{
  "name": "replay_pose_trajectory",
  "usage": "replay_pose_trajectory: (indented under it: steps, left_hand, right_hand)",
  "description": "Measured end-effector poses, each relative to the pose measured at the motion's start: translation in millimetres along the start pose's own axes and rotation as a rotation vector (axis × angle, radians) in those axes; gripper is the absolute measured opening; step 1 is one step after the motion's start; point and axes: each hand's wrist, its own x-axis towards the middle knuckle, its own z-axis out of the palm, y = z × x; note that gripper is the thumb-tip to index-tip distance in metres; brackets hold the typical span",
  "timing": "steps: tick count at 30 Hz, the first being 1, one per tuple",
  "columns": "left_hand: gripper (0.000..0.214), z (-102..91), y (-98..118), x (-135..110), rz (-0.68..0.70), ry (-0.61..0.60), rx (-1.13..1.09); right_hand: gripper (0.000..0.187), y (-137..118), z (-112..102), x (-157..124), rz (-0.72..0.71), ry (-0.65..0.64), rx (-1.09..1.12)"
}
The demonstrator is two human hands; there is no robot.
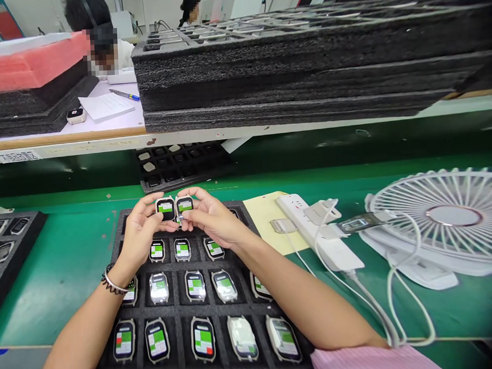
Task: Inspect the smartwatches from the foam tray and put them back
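Observation:
My left hand (144, 224) grips a smartwatch body (165, 208) by its edges, its screen lit with green and white blocks. Beside it, a second smartwatch body (184, 204) with a similar screen is pinched in my right hand (206, 213). The two are held side by side, faces toward me, above the far part of a black foam tray (176, 312). In the tray's pockets lie several more strapless watches, most with lit screens; one watch (203, 338) in the front row shows a red block. My forearms hide parts of the tray's sides.
At right stand a white power strip (313, 230) with cables and a white fan (443, 219). Another foam tray (12, 243) lies at left. Stacked foam trays (286, 74) fill the shelf ahead; a darker tray (180, 165) sits beneath it. Two people are beyond the shelf.

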Motion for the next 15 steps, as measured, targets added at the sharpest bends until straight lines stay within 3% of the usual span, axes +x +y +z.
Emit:
replay_pose_trajectory:
  steps: [15]
  left_hand:
    - [0.047, -1.3, -8, 5, -0.069, -0.037, 0.018]
  right_hand:
    - [0.041, 11, -12, -4, 0.010, 0.005, 0.024]
